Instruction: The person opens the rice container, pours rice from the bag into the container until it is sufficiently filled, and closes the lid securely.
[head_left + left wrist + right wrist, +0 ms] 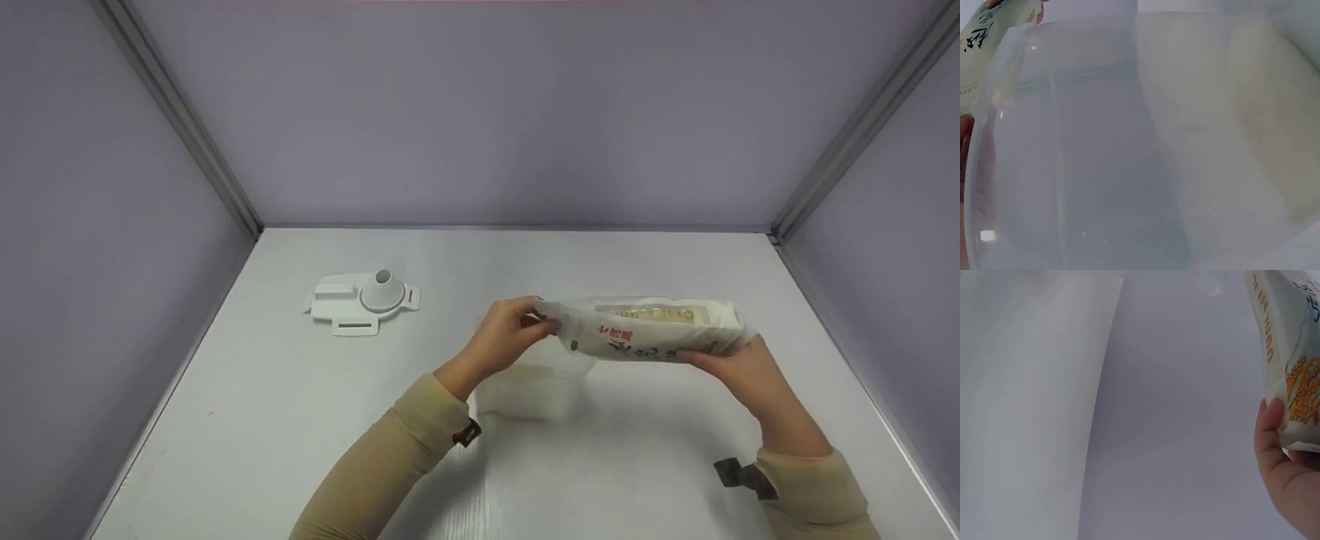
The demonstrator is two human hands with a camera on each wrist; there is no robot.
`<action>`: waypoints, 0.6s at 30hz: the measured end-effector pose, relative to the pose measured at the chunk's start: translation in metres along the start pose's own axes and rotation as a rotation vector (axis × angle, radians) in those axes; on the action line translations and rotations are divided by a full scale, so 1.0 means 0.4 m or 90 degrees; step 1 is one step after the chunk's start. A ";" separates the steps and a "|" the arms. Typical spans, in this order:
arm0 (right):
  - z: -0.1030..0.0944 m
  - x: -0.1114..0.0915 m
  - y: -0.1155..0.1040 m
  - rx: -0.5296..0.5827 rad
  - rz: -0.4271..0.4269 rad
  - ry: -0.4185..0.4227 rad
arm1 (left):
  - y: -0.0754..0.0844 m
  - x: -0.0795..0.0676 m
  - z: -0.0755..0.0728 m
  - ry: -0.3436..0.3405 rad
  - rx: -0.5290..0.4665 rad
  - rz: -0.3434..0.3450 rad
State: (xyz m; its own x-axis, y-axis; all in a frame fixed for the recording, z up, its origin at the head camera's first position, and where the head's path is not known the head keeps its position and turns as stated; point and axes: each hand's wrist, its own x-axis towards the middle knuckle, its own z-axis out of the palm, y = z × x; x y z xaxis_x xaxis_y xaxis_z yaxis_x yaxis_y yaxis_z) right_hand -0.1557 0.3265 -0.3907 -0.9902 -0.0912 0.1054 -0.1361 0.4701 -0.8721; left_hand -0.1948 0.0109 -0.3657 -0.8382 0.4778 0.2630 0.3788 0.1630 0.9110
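White worktop lies under a white bag with orange grain, red writing and gold "HE YUAN". Left hand and right hand grip it.

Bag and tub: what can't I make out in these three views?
- Head: part of the tub's rim, as the left hand and the bag cover some of the tub.
- Head: the far-side fingers of the right hand, hidden by the bag.
- Left wrist: the tub's inside, blurred by its cloudy wall; much of the bag, cut off by the left edge.
- Right wrist: the rest of the bag, cut off by the right edge.
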 end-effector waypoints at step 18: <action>-0.002 0.000 0.001 0.033 -0.019 -0.010 | -0.091 0.022 0.014 0.007 -0.025 -0.003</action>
State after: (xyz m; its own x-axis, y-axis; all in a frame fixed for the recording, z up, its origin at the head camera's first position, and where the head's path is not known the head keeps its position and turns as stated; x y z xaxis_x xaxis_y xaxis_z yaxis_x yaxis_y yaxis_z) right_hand -0.1559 0.3274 -0.3907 -0.9850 -0.1184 0.1252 -0.1640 0.4213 -0.8920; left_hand -0.2137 0.0139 -0.3984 -0.8444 0.4672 0.2621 0.3592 0.1308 0.9241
